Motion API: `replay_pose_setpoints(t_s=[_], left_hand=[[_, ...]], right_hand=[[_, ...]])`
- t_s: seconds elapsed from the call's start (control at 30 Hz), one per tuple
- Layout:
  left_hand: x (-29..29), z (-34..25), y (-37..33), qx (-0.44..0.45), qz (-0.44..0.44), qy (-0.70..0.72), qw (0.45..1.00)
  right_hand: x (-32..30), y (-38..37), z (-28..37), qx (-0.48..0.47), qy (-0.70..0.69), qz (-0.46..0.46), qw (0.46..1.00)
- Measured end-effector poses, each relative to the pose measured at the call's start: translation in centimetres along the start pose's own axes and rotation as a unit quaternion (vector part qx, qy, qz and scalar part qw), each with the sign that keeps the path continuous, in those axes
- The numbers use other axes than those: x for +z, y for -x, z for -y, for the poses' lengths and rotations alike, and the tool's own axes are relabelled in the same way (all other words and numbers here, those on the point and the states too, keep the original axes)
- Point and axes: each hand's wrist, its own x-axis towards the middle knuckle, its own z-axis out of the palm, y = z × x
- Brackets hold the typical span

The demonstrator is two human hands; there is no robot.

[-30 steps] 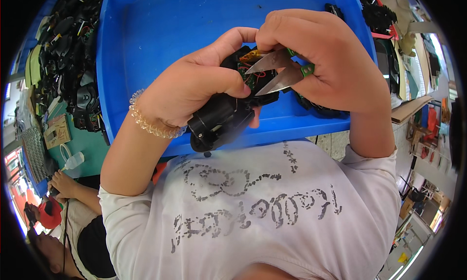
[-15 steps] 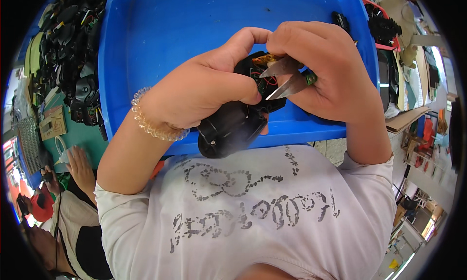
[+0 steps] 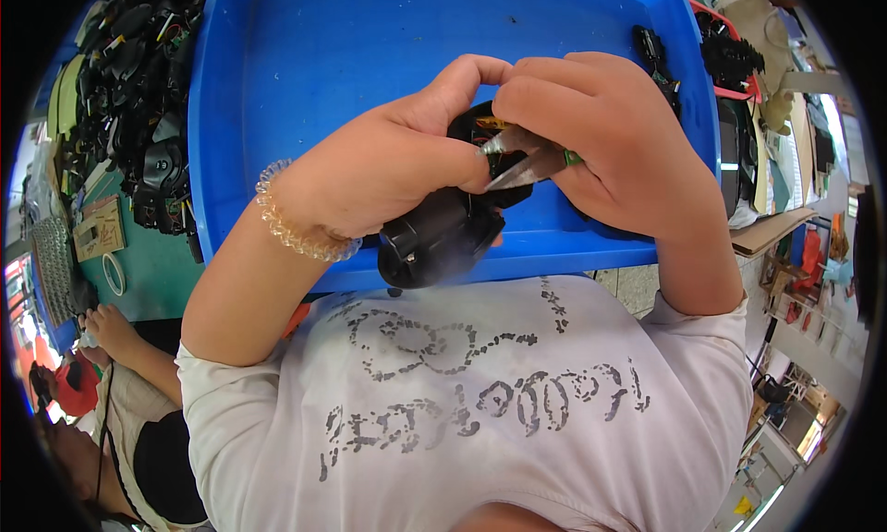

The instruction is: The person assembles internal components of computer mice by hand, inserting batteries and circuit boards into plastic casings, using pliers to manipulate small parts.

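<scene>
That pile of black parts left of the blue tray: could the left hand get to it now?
Probably not at once: the left hand grips a black part, and the blue tray's wall separates it from the pile.

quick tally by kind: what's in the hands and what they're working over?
Black plastic part, in the left hand: 1
Metal cutters, in the right hand: 1
Blue tray under both hands: 1
Clear bead bracelet on the left wrist: 1
Total: 4
</scene>
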Motion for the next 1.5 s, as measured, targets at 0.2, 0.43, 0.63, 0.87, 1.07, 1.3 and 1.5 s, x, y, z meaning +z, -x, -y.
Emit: replay_pose_setpoints(t_s=[0.2, 0.43, 0.63, 0.87, 1.07, 1.3, 1.5], left_hand=[[0.3, -0.5, 0.3, 0.003, -0.039, -0.054, 0.998], [-0.8, -1.3, 0.3, 0.091, -0.048, -0.03, 0.994], [-0.4, -1.1, 0.5, 0.156, -0.053, -0.12, 0.979], [-2.7, -1.3, -0.1, 0.244, -0.133, -0.086, 0.957], [1.0, -4.8, 2.4, 0.512, -0.225, -0.408, 0.722], [12.0, -5.3, 2.3, 0.607, -0.189, -0.438, 0.635], [10.9, -4.9, 3.0, 0.667, -0.292, -0.44, 0.525]], right_hand=[[0.5, 0.0, -0.8, -0.013, -0.029, -0.039, 0.999], [-0.8, -0.2, -0.9, 0.136, -0.221, -0.136, 0.956], [-0.9, -1.7, 0.4, 0.144, -0.092, -0.026, 0.985], [-2.2, -5.2, -3.2, 0.119, -0.072, -0.091, 0.986], [-4.2, -11.8, -18.5, 0.229, -0.006, -0.244, 0.942], [-4.1, -24.1, -23.0, 0.343, -0.21, -0.335, 0.852], [-3.1, -29.3, -28.4, 0.379, 0.039, -0.322, 0.866]])
